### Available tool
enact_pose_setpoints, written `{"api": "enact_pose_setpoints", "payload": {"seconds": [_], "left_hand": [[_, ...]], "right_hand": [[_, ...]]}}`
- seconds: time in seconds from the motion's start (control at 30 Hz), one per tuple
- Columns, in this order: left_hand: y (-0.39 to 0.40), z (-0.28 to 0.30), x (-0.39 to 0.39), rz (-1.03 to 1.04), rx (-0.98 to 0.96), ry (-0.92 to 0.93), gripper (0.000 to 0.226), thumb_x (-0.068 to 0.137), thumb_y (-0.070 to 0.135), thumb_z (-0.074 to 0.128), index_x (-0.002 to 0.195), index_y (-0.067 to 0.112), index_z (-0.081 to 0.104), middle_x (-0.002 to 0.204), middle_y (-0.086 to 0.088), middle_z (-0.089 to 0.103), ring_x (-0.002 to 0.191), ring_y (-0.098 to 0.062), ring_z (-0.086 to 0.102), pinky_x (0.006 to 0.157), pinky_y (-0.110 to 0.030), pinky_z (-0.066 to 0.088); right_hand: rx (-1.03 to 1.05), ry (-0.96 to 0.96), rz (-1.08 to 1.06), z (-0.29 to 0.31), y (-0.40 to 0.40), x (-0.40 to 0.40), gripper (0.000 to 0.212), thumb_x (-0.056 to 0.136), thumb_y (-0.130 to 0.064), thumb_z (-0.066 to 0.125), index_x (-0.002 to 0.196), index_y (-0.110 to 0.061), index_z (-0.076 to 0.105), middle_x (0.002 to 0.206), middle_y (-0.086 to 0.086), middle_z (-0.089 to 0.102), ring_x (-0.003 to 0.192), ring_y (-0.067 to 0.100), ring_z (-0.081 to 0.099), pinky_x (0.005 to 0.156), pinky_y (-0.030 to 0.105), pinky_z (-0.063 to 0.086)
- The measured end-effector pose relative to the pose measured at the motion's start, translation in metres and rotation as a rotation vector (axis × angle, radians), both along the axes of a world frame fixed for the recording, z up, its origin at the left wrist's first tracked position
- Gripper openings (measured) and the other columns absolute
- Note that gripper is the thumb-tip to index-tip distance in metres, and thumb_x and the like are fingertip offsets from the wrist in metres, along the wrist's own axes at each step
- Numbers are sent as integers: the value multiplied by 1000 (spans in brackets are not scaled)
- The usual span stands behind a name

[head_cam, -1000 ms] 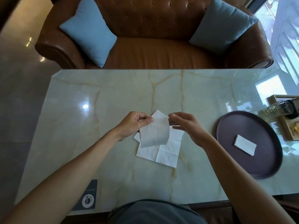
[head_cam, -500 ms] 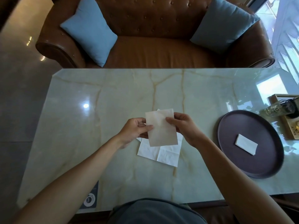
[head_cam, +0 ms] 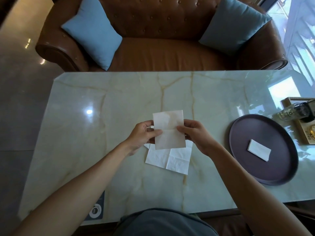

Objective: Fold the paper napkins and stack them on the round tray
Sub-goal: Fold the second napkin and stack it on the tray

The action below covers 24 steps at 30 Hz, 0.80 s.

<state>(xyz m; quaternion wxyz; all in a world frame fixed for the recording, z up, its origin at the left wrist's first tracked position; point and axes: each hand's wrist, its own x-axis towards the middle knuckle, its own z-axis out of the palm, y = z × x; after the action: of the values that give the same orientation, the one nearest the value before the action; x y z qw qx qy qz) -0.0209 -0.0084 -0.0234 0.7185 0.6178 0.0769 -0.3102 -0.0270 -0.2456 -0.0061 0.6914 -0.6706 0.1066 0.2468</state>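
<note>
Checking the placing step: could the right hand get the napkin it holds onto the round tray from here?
Probably yes. The right hand pinches the held napkin with the left hand, and only bare table lies before the tray, which holds one folded napkin.

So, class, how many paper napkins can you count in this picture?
3: one napkin held in both hands above the table, one unfolded napkin lying beneath it, one folded napkin on the round tray. More may lie hidden underneath.
</note>
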Motion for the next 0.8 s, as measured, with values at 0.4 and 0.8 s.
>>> {"api": "enact_pose_setpoints", "payload": {"seconds": [0.4, 0.8], "left_hand": [[9, 0, 2, 14, -96, 65, 37, 99, 0, 49, 90, 20, 79, 101, -6, 79, 85, -22, 75, 72, -30, 60], [10, 11, 19, -85, 64, -93, 31, 89, 17, 75, 118, 16, 63, 92, -6, 75, 83, -18, 72, 74, -32, 60]], "right_hand": [[129, 137, -141, -3, -1, 2, 30, 90, -15, 48, 91, -15, 78, 99, 10, 73, 84, 23, 67, 79, 43, 57], [-191, -13, -5, 11, 5, 8, 28, 91, 2, 61, 113, -15, 69, 89, 8, 66, 83, 18, 63, 78, 34, 53]]}}
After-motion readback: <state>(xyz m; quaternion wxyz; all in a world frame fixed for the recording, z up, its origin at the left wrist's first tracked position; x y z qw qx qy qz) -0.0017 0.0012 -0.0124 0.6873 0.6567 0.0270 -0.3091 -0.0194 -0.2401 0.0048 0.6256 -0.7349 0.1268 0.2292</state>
